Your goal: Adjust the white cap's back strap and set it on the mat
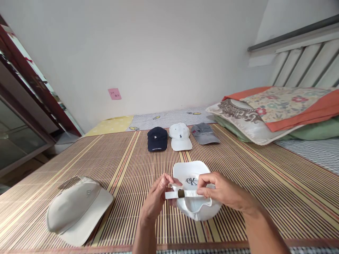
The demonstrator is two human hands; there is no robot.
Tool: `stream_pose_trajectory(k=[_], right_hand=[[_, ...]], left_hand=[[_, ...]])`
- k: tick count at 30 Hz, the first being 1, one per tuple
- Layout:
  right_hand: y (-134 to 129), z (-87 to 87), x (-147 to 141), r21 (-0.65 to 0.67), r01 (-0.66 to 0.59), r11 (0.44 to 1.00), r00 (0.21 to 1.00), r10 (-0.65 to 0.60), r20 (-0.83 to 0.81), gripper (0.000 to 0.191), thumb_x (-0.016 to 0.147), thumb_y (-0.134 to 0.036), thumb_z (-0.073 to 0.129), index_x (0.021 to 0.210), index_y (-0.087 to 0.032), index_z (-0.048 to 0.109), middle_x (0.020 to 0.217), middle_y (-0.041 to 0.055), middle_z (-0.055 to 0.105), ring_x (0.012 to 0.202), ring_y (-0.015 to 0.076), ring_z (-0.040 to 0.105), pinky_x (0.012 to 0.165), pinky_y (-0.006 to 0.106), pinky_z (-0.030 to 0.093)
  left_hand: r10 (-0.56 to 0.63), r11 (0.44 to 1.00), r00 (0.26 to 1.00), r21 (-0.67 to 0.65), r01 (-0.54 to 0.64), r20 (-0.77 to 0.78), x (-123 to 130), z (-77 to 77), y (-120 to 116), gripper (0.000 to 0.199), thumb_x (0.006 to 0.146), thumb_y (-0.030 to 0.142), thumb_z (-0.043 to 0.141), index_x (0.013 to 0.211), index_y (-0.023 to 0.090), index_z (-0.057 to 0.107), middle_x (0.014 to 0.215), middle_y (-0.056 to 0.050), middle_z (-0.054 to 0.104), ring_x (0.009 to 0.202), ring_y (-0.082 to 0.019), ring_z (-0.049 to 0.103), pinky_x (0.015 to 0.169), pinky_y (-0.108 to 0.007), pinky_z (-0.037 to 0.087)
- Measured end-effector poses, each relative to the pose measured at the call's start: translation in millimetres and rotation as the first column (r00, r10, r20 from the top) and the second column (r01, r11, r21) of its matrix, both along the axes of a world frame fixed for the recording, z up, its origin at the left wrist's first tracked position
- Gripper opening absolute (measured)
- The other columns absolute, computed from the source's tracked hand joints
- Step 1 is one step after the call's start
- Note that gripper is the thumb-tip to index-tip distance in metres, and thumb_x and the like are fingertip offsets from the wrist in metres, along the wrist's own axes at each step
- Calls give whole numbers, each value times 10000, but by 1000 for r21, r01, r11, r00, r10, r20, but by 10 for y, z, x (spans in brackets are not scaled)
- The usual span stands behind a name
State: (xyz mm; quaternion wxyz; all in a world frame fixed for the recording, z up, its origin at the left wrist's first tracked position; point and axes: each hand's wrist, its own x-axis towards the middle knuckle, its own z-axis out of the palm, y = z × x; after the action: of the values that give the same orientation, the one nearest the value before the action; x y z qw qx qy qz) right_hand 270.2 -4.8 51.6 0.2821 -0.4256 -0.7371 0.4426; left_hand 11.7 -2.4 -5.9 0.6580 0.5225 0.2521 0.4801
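Work in hand centres on the white cap with dark lettering [188, 166], at the lower centre of the frame, its crown turned down and brim pointing up the frame. Condition of its strap [191, 193]: passed through the dark buckle [181, 193], with a free end projecting to the left. Judged from this, the strap work is partway: threading is done; the loose end is neither tucked away nor lying flat. The cap is not yet put down clear of the hands.

Right hand [224, 190]: thumb and forefinger are pinched together on the strap, right of the buckle. Left hand [158, 190]: fingers are partly curled around the area of the buckle and free end; whether they grip the strap or only rest by it cannot be told. The two hands are apart, the buckle between them.

Elsewhere on the striped mat [127, 208], a navy cap [157, 138], a white cap with a small emblem [180, 135] and a grey cap [205, 133] form a row at centre. A beige cap [76, 208] lies separately, lower left.
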Motion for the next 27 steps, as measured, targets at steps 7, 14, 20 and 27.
stream_pose_trajectory(k=[7,14,20,27], right_hand=[[-4,-14,19,-23,-2,1000,1000,2,-12,184,867,-329,684,759,-180,695,773,30,716,707,156,613,640,268,451],[4,6,38,24,12,1000,1000,-13,15,325,940,-452,638,757,-186,679,743,13,667,692,150,559,633,279,398],[22,-52,206,34,46,998,998,-48,46,461,999,-570,552,822,-176,712,795,29,669,712,154,543,623,280,369],[123,-201,303,10,14,1000,1000,-14,6,394,940,-538,646,767,-184,665,719,-27,533,667,131,439,606,271,314]], left_hand=[[-118,993,992,7,119,-50,-58,4,8,243,884,307,807,959,187,609,1136,-77,695,659,-87,650,591,-214,487],[-56,998,996,-2,56,-71,-36,23,0,205,935,312,754,876,157,635,945,-30,665,635,-82,639,616,-223,491],[-27,999,994,-34,23,-104,-25,34,3,232,948,347,744,866,167,622,787,-9,680,624,-95,641,625,-224,502],[2,998,996,-69,-8,-93,-21,35,22,299,890,399,804,836,169,620,702,7,665,576,-102,626,601,-237,523]])
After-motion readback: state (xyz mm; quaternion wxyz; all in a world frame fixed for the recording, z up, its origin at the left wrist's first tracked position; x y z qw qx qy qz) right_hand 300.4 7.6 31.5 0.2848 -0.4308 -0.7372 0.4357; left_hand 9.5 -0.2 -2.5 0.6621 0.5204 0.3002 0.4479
